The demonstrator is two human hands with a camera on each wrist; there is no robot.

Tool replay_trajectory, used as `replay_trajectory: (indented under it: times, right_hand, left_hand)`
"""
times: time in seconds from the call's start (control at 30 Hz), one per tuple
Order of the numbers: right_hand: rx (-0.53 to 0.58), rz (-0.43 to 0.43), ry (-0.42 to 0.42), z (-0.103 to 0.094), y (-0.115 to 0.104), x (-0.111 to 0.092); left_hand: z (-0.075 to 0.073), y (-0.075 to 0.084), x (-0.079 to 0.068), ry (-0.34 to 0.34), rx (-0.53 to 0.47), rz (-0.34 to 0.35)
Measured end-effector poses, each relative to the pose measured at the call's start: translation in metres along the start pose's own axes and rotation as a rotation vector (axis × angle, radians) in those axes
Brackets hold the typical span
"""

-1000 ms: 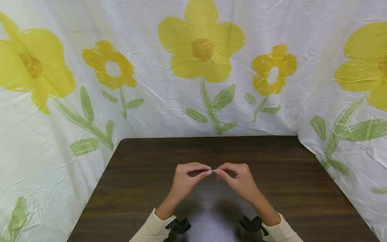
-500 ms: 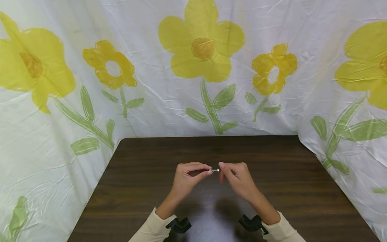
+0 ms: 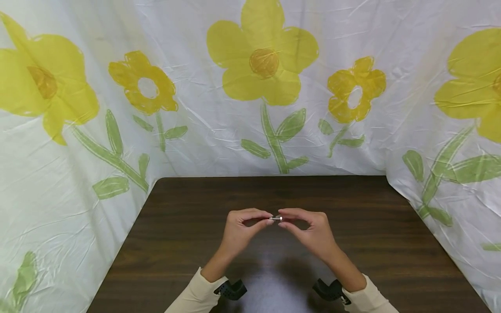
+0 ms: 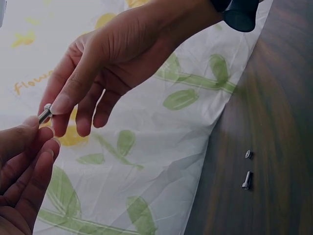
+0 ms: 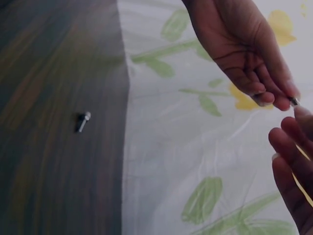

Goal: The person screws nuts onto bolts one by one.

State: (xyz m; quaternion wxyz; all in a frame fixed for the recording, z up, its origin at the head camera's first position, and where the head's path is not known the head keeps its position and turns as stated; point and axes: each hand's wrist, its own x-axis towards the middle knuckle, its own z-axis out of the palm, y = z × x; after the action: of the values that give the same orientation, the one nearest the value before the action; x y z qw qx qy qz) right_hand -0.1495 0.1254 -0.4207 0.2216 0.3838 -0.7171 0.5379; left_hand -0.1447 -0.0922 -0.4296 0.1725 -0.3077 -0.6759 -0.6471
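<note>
Item: one small silvery bolt, held above the counter. Left hand: thumb and fingertips pinched on the bolt's left end, shaft pointing toward the other hand. Right hand: thumb and forefinger parted narrowly, one to either side of the bolt's wider right end; contact cannot be told for certain.

Surround: dark wood-grained counter, its far edge running behind both hands, side edges well apart from them left and right. Bare counter to either side of the hands and beyond them. White cloth with yellow flowers, bordering the far and side edges. Cream sleeves, black wrist units.

By view: left wrist shows a second bolt lying on the counter, a small metal ring near it, and orange lettering on the cloth. Right wrist shows a metal piece with a wide end, lying near the counter's edge. None of these are made out in the head view.
</note>
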Motion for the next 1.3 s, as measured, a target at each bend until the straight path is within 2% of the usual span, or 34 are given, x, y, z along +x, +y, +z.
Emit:
replay_trajectory:
  times: [0.17, 0.4, 0.9, 1.3]
  right_hand:
    - [0.032, -0.028, 0.001, 0.001, 0.001, 0.000]
    - [0.020, -0.042, -0.012, 0.002, 0.005, -0.001]
    - [0.083, 0.027, -0.049, 0.004, 0.008, -0.001]
    - [0.107, 0.023, -0.079, 0.006, 0.011, 0.003]
  left_hand:
    - [0.000, -0.001, -0.001, -0.006, -0.008, -0.001]
    - [-0.001, -0.003, -0.004, -0.001, -0.004, -0.007]
    - [-0.001, -0.001, -0.004, 0.011, 0.008, 0.000]
    - [-0.004, -0.003, -0.004, 0.011, 0.021, 0.017]
